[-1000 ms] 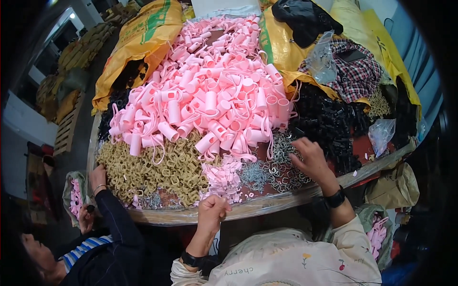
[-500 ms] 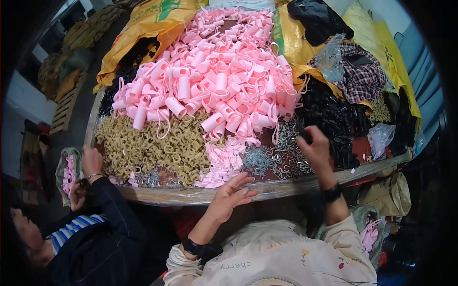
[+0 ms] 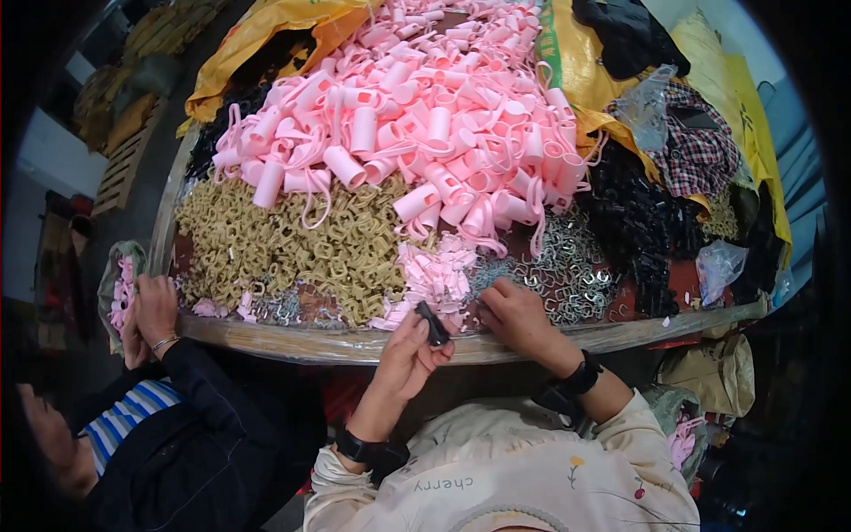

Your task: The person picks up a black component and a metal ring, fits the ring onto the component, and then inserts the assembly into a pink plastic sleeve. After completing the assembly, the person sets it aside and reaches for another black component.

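Note:
A small black plastic part (image 3: 432,323) is held between the thumb and fingers of my left hand (image 3: 408,356), just over the table's front edge. My right hand (image 3: 523,323) has its fingertips drawn together at the pile of tiny grey metal pieces (image 3: 485,274); whatever is between them is hidden. Flat pink pieces (image 3: 436,269) lie in a heap just beyond my left hand. Bent silver metal hooks (image 3: 567,277) spread out to the right of the tiny grey pieces.
Pink tubes with straps (image 3: 363,131) are heaped across the table. Tan plastic buckles (image 3: 292,244) lie left, black parts (image 3: 643,222) right. A wrapped rim (image 3: 266,341) edges the table. At the left, a co-worker's hand (image 3: 157,306) is by a sack of pink pieces (image 3: 122,288).
My right hand has come down and left from the black parts to the tiny grey pieces. My left hand, previously empty with fingers apart, now holds a black part. The view has shifted slightly.

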### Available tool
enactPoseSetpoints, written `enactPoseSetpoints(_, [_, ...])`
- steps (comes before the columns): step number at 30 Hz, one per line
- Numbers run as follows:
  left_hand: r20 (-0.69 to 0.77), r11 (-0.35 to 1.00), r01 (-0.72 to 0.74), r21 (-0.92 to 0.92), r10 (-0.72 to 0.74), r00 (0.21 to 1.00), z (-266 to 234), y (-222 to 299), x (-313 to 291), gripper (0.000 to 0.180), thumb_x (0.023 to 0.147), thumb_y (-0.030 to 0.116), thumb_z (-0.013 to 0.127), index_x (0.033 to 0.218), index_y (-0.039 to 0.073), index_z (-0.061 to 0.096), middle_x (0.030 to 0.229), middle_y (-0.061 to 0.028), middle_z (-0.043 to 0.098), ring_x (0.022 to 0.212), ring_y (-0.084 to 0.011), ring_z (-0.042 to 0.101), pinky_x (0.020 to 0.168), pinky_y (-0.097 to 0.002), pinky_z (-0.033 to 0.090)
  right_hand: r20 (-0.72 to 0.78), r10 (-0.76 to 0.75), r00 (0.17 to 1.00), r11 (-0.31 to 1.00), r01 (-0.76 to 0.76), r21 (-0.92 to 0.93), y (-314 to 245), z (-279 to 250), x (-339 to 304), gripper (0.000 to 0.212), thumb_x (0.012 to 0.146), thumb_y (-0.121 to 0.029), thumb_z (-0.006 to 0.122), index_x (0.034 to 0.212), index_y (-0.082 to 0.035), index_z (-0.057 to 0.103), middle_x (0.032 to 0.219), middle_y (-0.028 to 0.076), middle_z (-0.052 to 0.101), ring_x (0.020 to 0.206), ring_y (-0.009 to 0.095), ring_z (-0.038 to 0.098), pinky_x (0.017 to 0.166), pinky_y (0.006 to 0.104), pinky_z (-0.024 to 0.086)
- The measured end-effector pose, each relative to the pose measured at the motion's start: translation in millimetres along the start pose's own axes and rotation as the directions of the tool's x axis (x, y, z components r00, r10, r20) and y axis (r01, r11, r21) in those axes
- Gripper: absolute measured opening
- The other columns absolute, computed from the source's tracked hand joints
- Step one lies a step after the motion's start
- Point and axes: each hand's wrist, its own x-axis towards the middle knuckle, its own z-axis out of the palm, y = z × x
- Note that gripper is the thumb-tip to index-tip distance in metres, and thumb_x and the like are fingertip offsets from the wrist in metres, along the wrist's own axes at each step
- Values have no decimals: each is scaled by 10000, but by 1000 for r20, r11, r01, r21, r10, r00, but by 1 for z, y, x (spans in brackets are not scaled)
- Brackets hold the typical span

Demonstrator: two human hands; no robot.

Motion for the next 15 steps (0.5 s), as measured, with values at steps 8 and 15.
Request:
enactPoseSetpoints(8, [90,955,125,-268,-104,990,2,8,2,325,842,191,462,1115,28,392,929,-85,533,741,-162,531,625,-236,449,71,24,997,951,-1,-310,7,7,8,89,707,-79,547,736,-41,472,734,123,495,519,272,500,492,337,431])
enactPoseSetpoints(15, [-94,905,4,425,40,995,15,0,13,274,769,108,573,1021,24,502,809,-31,554,693,-109,518,610,-213,428,403,235,884,447,-467,763,2,-12,6,99,799,-111,510,851,-40,465,685,16,503,560,85,471,481,211,372])
